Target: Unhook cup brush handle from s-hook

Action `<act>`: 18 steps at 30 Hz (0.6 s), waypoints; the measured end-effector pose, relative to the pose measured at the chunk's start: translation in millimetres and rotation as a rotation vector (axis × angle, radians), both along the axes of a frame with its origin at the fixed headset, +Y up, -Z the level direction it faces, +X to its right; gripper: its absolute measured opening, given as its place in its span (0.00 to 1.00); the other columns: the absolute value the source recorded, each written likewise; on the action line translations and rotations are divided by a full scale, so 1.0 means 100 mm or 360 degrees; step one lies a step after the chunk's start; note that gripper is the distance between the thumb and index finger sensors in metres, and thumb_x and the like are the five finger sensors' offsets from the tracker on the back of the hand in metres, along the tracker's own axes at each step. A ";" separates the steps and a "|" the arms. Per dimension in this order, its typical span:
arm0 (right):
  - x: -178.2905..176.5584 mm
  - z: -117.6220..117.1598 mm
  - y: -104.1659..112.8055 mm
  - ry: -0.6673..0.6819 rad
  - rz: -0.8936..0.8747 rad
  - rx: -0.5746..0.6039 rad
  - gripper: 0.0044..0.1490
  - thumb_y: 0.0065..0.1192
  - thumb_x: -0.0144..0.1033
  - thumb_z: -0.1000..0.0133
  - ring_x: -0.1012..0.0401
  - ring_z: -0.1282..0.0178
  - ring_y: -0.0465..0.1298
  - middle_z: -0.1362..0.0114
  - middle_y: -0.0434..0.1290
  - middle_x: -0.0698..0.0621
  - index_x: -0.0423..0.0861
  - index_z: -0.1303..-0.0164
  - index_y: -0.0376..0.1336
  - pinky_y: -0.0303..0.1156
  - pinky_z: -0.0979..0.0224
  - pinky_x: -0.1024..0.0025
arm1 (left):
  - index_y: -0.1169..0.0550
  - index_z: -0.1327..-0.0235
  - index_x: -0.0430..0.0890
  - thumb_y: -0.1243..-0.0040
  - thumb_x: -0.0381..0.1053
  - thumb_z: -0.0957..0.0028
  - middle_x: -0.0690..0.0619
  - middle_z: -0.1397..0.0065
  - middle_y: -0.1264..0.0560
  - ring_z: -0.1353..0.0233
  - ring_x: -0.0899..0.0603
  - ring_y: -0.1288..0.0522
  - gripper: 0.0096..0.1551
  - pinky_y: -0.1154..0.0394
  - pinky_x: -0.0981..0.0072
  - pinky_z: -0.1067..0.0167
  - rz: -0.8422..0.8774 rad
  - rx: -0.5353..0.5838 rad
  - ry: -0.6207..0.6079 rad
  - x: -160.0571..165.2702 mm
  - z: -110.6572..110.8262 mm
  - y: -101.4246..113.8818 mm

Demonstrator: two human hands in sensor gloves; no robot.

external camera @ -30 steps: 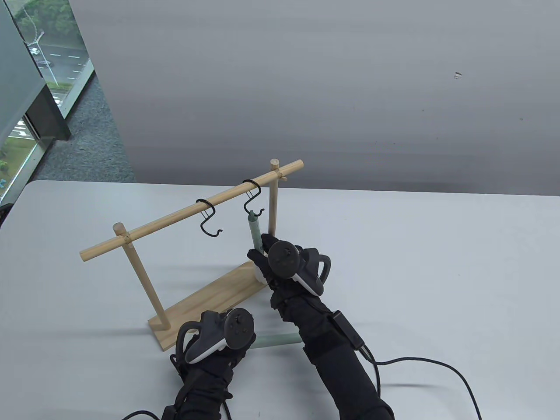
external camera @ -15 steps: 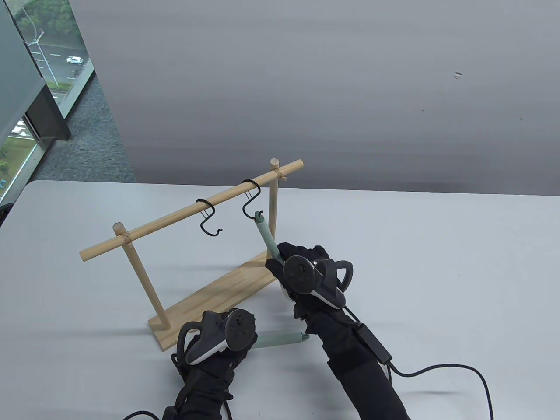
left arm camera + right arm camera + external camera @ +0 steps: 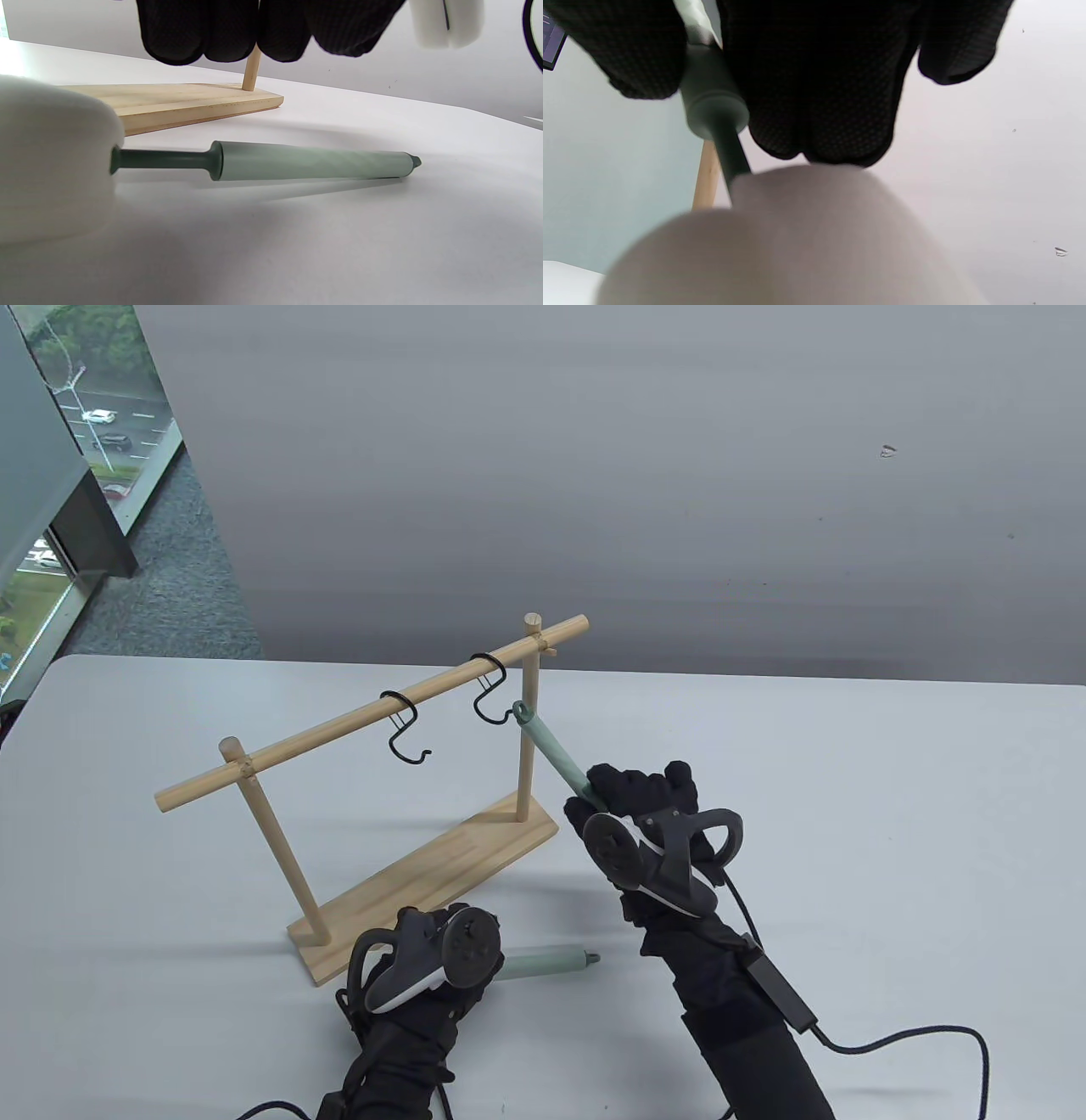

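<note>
Since a second ago the right hand has swung right with the cup brush handle, tilting it so its loop end sits at the s-hook tip, whether clear I cannot tell. The right hand grips the handle. The left hand rests near the wooden rack, fingers loose above a second brush lying on the table.

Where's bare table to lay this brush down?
Bare table lies right of the right hand, and more behind the rack. It's crowded in front, between the left hand and the second brush.
</note>
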State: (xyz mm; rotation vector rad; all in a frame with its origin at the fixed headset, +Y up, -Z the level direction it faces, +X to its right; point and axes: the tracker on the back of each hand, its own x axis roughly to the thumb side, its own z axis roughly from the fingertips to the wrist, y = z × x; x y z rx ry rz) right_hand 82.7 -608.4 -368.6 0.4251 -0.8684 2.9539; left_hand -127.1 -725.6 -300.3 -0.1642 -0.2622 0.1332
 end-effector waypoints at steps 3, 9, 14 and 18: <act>0.09 0.07 0.04 -0.0016 0.0022 0.0020 0.35 0.65 0.59 0.53 0.56 0.55 0.86 0.51 0.82 0.49 0.43 0.48 0.72 0.68 0.35 0.42 | 0.25 0.35 0.47 0.40 0.56 0.49 0.39 0.25 0.28 0.28 0.30 0.26 0.30 0.40 0.33 0.32 -0.0005 0.0023 -0.0014 0.02 0.00 -0.01; 0.47 0.33 -0.11 -0.0093 0.0281 0.0027 0.35 0.65 0.58 0.53 0.56 0.55 0.86 0.51 0.82 0.48 0.43 0.49 0.72 0.68 0.34 0.41 | 0.27 0.32 0.47 0.40 0.57 0.49 0.38 0.23 0.31 0.27 0.29 0.29 0.32 0.41 0.32 0.32 -0.0028 0.0096 -0.0065 0.11 0.02 -0.04; 0.92 0.58 -0.45 -0.0235 0.0533 -0.0074 0.35 0.65 0.58 0.53 0.56 0.54 0.86 0.51 0.82 0.48 0.43 0.48 0.72 0.67 0.33 0.41 | 0.29 0.31 0.46 0.41 0.57 0.49 0.37 0.22 0.32 0.26 0.28 0.30 0.33 0.41 0.32 0.32 -0.0055 0.0164 -0.0123 0.21 0.03 -0.08; 1.22 0.66 -0.75 -0.0372 0.0608 -0.0216 0.35 0.65 0.58 0.53 0.55 0.53 0.86 0.50 0.82 0.48 0.43 0.48 0.72 0.65 0.32 0.40 | 0.29 0.31 0.47 0.41 0.58 0.49 0.37 0.22 0.34 0.25 0.28 0.31 0.34 0.42 0.31 0.32 -0.0089 0.0206 -0.0179 0.30 0.04 -0.13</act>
